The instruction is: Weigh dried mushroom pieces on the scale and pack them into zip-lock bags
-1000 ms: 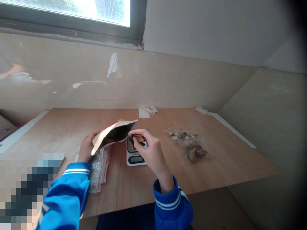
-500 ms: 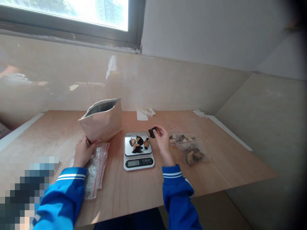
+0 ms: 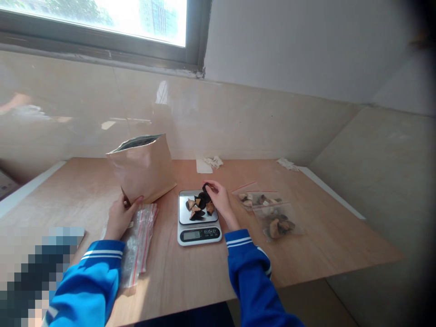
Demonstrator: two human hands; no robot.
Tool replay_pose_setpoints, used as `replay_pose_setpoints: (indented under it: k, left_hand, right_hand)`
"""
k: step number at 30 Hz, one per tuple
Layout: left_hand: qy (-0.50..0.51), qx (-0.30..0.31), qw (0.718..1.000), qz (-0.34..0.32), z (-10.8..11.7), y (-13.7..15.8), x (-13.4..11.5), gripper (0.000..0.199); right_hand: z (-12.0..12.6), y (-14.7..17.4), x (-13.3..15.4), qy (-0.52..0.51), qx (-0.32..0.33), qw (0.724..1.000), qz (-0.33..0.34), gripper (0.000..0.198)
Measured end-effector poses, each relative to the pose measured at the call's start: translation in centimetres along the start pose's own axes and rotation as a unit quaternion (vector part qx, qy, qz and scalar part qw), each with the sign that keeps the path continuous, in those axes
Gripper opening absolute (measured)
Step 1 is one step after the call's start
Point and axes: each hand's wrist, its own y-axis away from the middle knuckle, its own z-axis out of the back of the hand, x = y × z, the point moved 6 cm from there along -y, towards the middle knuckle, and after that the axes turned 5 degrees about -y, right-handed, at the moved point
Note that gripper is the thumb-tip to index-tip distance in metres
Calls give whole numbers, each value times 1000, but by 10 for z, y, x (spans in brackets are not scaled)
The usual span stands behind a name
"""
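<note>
My left hand is closed on the lower edge of an upright brown paper bag, whose silvery mouth gapes at the top. Under and beside that wrist lie clear zip bags with red seal strips. Over the far right part of a white digital scale, my right hand pinches a dark dried piece. Several dried chunks, black outside and tan inside, rest on the scale's metal plate. The digits on its display are too small to read.
Right of the scale lie filled zip bags of dried pieces. White paper and a crumpled tissue sit by the wall, another tissue farther right. A blurred-out patch covers the lower left. The wooden table ends at the right.
My right hand has moved left, from beside the scale to over its plate, and the pile there looks larger. The paper bag's mouth has tilted and narrowed; my left hand still grips its lower edge.
</note>
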Motion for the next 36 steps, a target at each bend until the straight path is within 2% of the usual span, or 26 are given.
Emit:
replay_pose_setpoints:
  k: [4,10,13,20,28,32,36]
  left_hand:
    - [2,3,1000,2,0,0,0,59]
    - [8,0,1000,-3,0,0,0,58]
    - [6,-5,1000,-4,0,1,0,57]
    - [-9,-35,999,32,5,4,3,58]
    - [-10,-35,998,45,7,6,2,56]
    - [1,-33,998,46,8,6,0,57]
    - [6,-28,998,48,8,6,0,58]
  right_hand:
    - [3,-1,9,11,-22,999,25,28]
    - [33,14,22,84,-144,984,65,31]
    - [49,25,19,118,-166,978,43,35]
    - [68,59,12,68,-235,969,-14,43]
    - [56,107,9,57,-210,974,-71,35]
    - [44,108,10,73,-176,979,-78,34]
    - [30,100,13,139,-163,976,-45,31]
